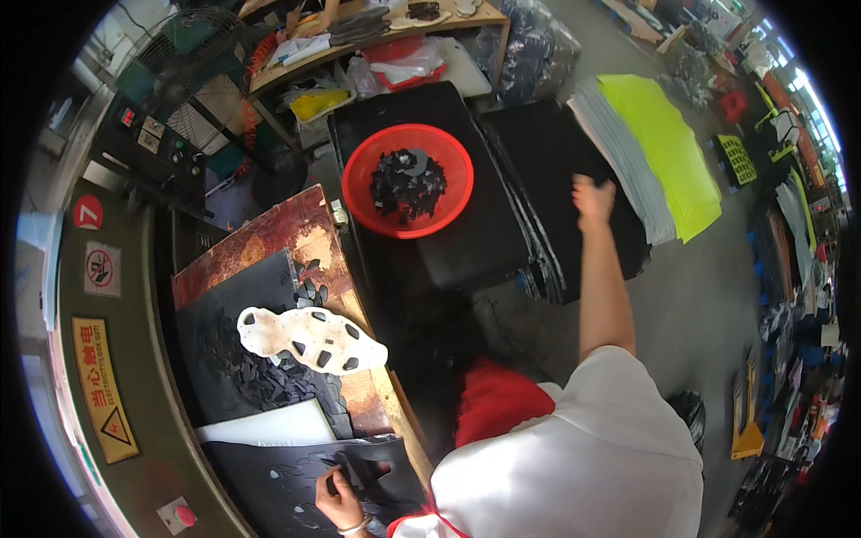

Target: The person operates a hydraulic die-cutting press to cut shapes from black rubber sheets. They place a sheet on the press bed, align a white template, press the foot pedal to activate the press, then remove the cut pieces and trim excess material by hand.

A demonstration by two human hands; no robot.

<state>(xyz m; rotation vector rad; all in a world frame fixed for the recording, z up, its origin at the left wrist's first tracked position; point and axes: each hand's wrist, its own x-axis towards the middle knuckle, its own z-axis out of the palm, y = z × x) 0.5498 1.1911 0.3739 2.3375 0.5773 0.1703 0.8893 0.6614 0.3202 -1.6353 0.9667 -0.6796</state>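
Observation:
My left hand is low in the view, fingers curled at a black sheet with cut-out holes; something dark shows between thumb and fingers, too hidden to name. Reaching far to the right, my right hand is over a stack of black sheets, fingers apart and nothing in them. A pale sole-shaped plate with several openings lies on loose black cut pieces on the worn board. Beside them is a white slab.
A red basin of black scraps stands on a black-covered stack. Grey and yellow-green sheets lie to the right. A machine with warning signs borders the left; behind are a fan and a wooden bench.

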